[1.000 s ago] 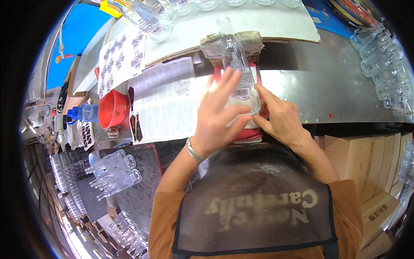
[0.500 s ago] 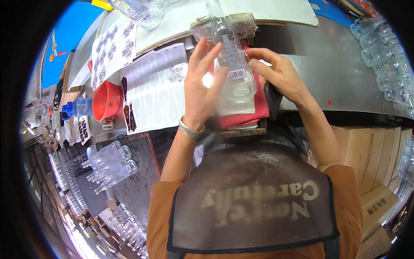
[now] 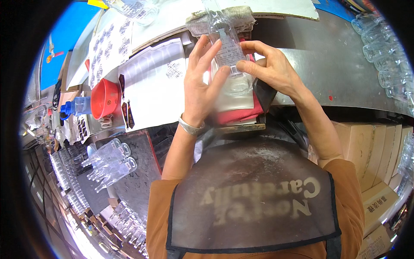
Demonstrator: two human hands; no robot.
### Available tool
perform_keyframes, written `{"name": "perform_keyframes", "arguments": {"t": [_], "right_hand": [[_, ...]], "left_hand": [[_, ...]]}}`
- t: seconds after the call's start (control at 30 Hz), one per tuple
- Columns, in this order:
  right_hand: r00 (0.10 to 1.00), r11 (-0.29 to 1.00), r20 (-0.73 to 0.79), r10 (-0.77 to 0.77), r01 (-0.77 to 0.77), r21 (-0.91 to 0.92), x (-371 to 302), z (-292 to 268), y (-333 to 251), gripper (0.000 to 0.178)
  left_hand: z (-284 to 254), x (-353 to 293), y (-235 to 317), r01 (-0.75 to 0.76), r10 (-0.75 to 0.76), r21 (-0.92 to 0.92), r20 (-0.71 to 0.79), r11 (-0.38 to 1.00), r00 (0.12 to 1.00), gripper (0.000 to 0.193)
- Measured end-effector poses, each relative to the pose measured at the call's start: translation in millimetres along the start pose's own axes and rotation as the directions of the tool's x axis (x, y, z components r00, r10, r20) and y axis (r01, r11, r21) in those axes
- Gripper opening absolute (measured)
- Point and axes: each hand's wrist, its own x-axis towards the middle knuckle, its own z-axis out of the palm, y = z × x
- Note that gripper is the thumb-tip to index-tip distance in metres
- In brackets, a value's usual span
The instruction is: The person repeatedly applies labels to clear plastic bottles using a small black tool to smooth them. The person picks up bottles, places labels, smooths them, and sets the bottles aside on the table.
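Observation:
A clear glass bottle [image 3: 236, 83] lies with its base toward me, on white sheets over a red cloth [image 3: 241, 115] on a small stand. Its neck leans on a folded, greyish cloth pad [image 3: 196, 25]. A clear label with printed text and a barcode [image 3: 228, 54] sits on its upper side. On the bottle's left flank is my left hand [image 3: 202, 82], fingers spread, thumb reaching over the glass. My right hand [image 3: 274, 67] is at the right flank, index finger and thumb apart, with the thumb on the label near the barcode. Its other fingers are partly hidden.
Left of the stand lie white label sheets [image 3: 155, 86], a red bowl [image 3: 103, 98] and a blue-capped bottle [image 3: 79, 106]. Several clear bottles [image 3: 112, 162] lie at lower left, more [image 3: 379, 56] at far right. Cardboard boxes [image 3: 358, 142] stand below the metal table [image 3: 327, 77].
My right thumb has moved down onto the label beside the barcode. My left hand keeps nearly the same place. The whole view has shifted slightly.

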Motion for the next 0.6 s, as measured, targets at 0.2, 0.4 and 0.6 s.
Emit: {"name": "perform_keyframes", "arguments": {"t": [0.2,0.4,0.6], "right_hand": [[1.000,1.000,0.005,-0.002,0.002,-0.003,0.1,-2.4,-1.9,0.060],[1.000,1.000,0.005,0.006,-0.006,0.030,2.3,-1.5,1.9,0.061],[0.997,0.979,-0.018,-0.071,0.073,0.193,5.3,-4.7,23.8,0.050]], "left_hand": [[1.9,0.2,3.1,0.041,-0.043,-0.057,-0.018,0.997,0.999,0.052],[2.2,2.7,3.5,0.046,-0.047,-0.053,-0.016,0.998,0.999,0.052],[3.5,2.3,5.2,0.091,-0.094,-0.128,-0.022,0.988,0.995,0.052]]}}
